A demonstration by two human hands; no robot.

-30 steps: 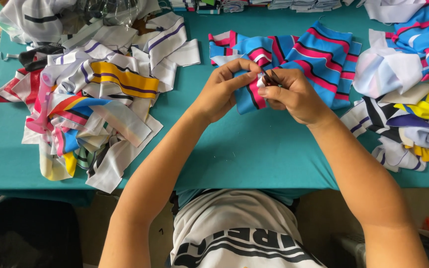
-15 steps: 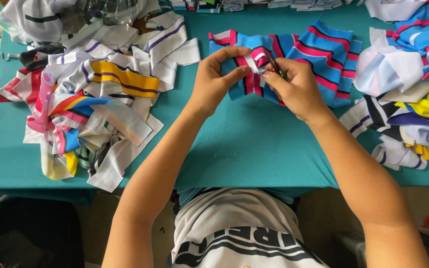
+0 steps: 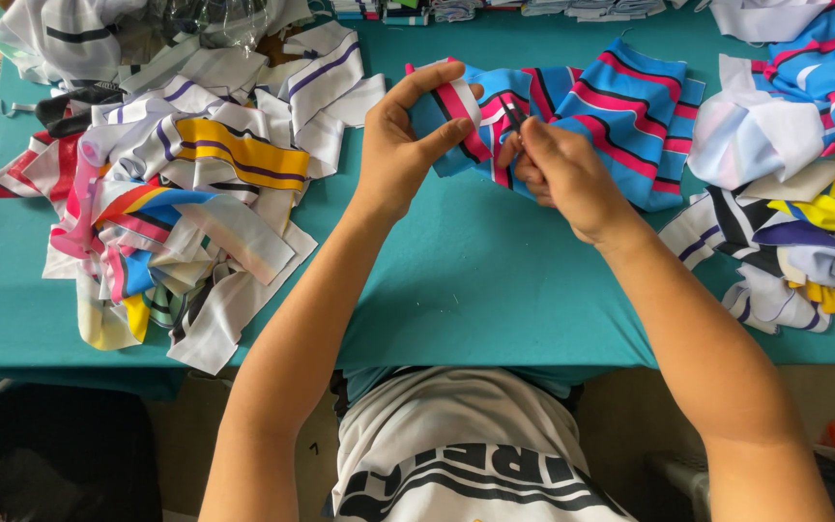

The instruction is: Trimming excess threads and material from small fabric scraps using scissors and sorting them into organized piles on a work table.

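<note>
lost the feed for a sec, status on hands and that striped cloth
Left hand and right hand both pinching the blue-pink striped cloth, lifted over the teal table. Scrap pile to the left, another to the right, neither in the way.

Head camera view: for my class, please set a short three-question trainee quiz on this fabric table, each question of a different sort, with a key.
1. True or false: both the left hand and the right hand grip the blue, pink and black striped fabric piece.
2. Multiple choice: the table cover is
A. teal
B. red
C. white
3. Fill in: the pile of fabric strips holding a yellow one with purple stripes lies on the person's ____ side.

Key: 1 true; 2 A; 3 left.
</note>
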